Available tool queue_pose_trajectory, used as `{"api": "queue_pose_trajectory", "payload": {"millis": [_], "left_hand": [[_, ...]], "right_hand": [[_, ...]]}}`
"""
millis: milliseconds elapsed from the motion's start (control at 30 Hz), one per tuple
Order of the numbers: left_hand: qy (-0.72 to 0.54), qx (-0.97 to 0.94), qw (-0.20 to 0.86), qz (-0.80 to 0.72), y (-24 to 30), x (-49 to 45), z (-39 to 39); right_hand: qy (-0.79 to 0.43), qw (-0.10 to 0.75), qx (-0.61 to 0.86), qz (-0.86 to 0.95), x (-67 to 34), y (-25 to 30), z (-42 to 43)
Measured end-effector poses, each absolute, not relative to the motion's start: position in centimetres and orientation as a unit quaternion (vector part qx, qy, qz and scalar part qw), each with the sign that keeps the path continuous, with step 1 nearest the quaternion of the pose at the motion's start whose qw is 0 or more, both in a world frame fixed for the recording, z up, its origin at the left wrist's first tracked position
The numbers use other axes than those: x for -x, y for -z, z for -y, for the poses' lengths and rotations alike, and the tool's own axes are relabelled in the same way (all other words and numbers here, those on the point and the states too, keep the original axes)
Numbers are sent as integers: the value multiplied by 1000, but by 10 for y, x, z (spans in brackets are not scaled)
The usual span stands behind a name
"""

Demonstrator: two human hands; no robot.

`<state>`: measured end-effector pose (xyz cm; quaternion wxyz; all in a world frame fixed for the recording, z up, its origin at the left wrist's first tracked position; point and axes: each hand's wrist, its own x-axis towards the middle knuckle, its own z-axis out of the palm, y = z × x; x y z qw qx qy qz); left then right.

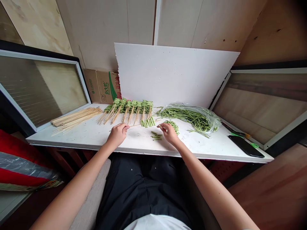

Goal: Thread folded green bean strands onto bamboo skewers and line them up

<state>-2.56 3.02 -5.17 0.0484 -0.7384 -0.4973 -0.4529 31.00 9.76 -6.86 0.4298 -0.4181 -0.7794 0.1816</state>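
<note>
My left hand (117, 134) is closed around the blunt end of a bamboo skewer (134, 125), held low over the white table. Several short pieces of green bean (148, 122) are threaded side by side towards its far end. To the right of the skewer's tip, my right hand (169, 131) pinches a small green bean piece (159, 126), apart from the skewer. A heap of cut bean pieces (174, 126) lies just behind the right hand and is partly hidden by it. A few loose pieces (156, 136) rest on the table between my hands.
Loaded bean skewers (134, 107) are stacked at the back. Bare skewers (76, 117) lie to the left. On the right are a clear bag of long green beans (194, 117), a black phone (246, 146) and scissors (231, 129). A carton (102, 86) and white board (172, 76) stand behind.
</note>
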Motion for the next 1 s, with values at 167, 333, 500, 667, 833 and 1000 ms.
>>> {"api": "queue_pose_trajectory", "payload": {"millis": [167, 333, 500, 667, 833, 1000], "left_hand": [[454, 736, 54, 500, 52, 27, -31], [457, 735, 53, 498, 52, 27, -30], [454, 739, 54, 495, 51, 24, -28], [464, 730, 35, 501, 49, 22, -26], [468, 728, 27, 499, 48, 20, -25], [465, 732, 23, 498, 49, 18, -24]], "right_hand": [[-382, 554, 396, 625, -319, 70, -107], [-549, 581, 307, 517, -326, 61, -100], [-616, 547, 271, 497, -325, 49, -90], [-638, 556, 244, 474, -320, 47, -86], [-651, 554, 227, 467, -316, 50, -87], [-667, 537, 229, 464, -313, 54, -87]]}}
